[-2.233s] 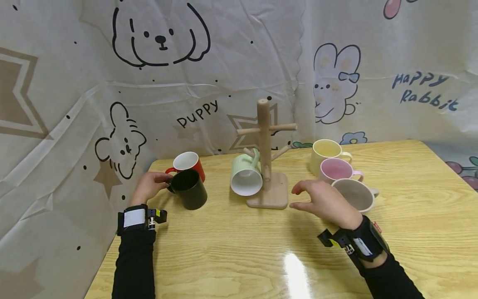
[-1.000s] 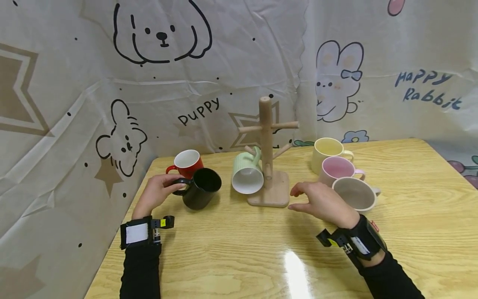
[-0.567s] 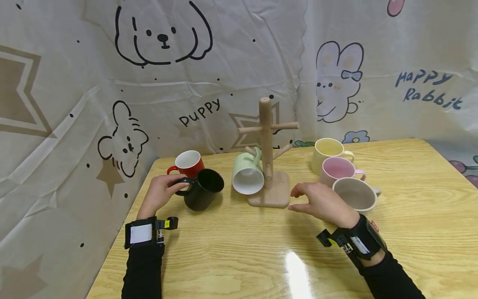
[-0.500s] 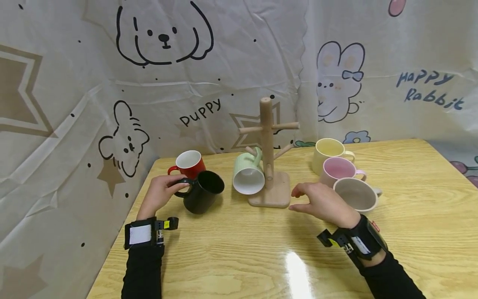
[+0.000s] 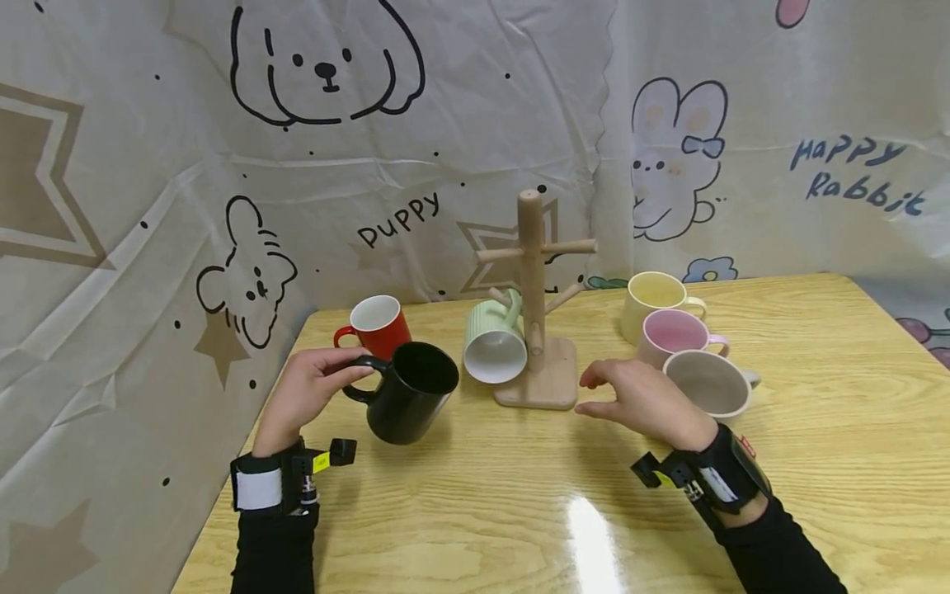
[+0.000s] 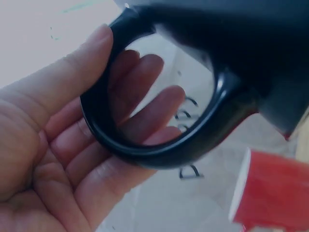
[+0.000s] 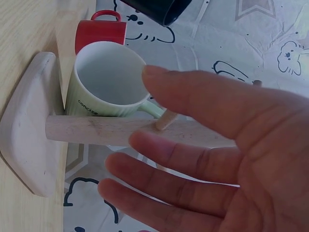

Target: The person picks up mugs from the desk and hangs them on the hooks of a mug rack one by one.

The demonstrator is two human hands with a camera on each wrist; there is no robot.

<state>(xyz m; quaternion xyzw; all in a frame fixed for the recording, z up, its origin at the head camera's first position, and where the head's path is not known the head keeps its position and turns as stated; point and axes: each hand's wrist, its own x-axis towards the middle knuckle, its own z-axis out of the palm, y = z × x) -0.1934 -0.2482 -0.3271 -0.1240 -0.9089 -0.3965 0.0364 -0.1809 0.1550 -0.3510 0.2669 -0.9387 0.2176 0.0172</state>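
Note:
My left hand (image 5: 308,392) grips the black mug (image 5: 416,396) by its handle, thumb against the ring and fingers through it in the left wrist view. The mug tilts with its mouth toward the right, lifted over the table in front of the red mug (image 5: 382,330). A light green mug (image 5: 493,342) hangs by its handle from a lower peg of the wooden mug tree (image 5: 531,272), mouth facing forward. My right hand (image 5: 646,400) holds nothing; its fingers are relaxed and parted to the right of the tree's base, as the right wrist view (image 7: 193,145) also has it.
Yellow (image 5: 653,305), pink (image 5: 675,337) and beige (image 5: 711,384) mugs stand in a row beyond my right hand, handles to the right. Several bare pegs stick out from the tree. A printed cloth (image 5: 475,107) hangs behind the wooden table (image 5: 475,511).
My left hand took the black mug's handle, tipped the mug rightward and raised it, shifting it right and toward me. The right hand has stayed in place.

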